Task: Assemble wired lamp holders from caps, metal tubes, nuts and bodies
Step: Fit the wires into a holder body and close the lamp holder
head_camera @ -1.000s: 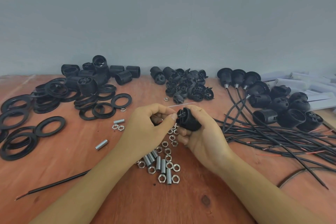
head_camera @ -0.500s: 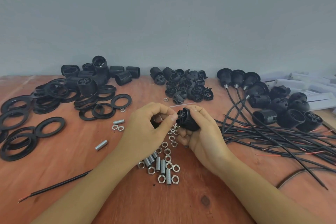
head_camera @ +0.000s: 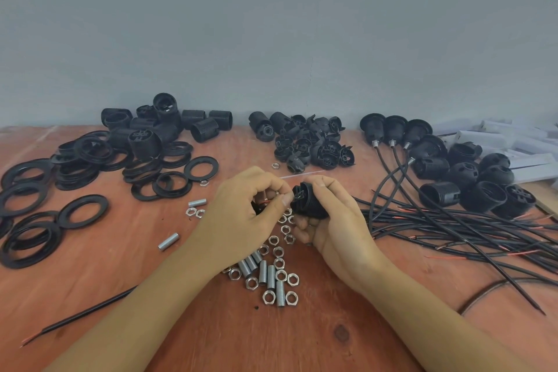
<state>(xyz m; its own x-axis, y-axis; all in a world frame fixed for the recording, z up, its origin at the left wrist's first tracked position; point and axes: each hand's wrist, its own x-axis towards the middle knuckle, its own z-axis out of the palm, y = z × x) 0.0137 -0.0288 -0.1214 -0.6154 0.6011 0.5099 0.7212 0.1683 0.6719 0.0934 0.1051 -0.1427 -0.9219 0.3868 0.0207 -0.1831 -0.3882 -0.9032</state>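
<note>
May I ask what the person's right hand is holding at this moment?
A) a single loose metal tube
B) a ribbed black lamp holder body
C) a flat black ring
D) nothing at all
B: the right hand has its fingers curled round a ribbed black lamp holder body.

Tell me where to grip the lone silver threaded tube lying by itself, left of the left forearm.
Pinch the short silver threaded metal tube across its middle, coming straight down from above and closing on its two long flanks. It lies flat on the reddish wooden table with nothing touching it, so both flanks look free, while its ends are small and round.
</note>
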